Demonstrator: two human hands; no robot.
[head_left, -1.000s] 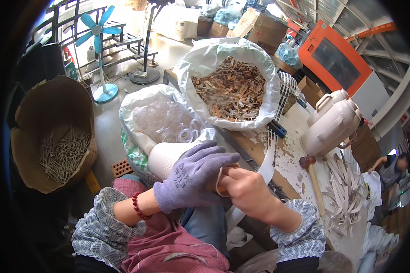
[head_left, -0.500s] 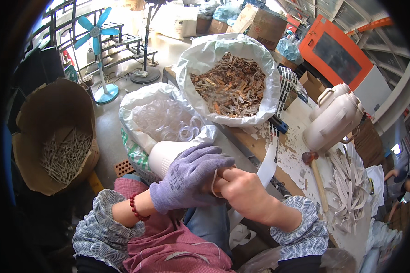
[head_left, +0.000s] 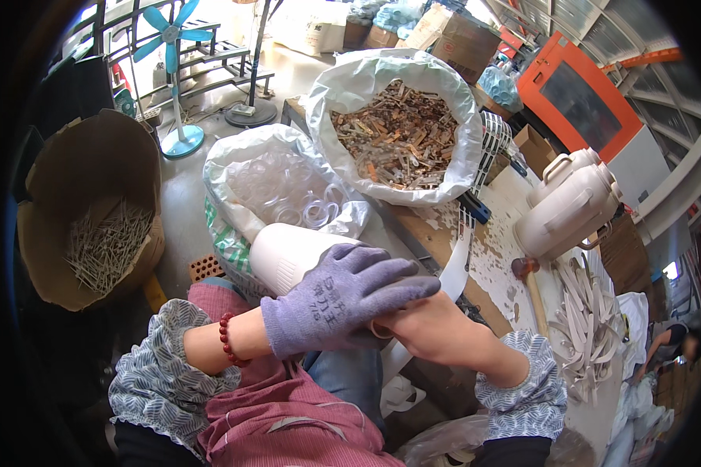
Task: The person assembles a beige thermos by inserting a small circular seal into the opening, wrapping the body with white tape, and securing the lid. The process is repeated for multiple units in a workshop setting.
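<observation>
A white ribbed cylindrical body (head_left: 288,253), like a thermos jug shell, lies tilted across my lap. My left hand (head_left: 343,296), in a purple glove, wraps over its near end, with the fingers reaching across my right hand; the thumb is hidden. My bare right hand (head_left: 424,327) is closed at that end, its fingertips covered by the glove. The edge of a thin pale ring (head_left: 379,331) shows beside the right fingers; most of it is hidden. Just beyond the body stands a white-lined bag (head_left: 230,156) of clear plastic rings (head_left: 284,191).
A large white bag (head_left: 327,101) of rusty metal strips sits beyond. On the right-hand table are beige thermos jugs (head_left: 561,214), a mallet (head_left: 533,288) and pale straps (head_left: 588,327). At left stand a carton (head_left: 93,163) of thin rods and a blue fan (head_left: 181,140). Someone crouches far right.
My left glove has shifted right, its fingers stretching further over my right hand. The right hand has turned, and the pale ring shows less. My view has shifted slightly.
</observation>
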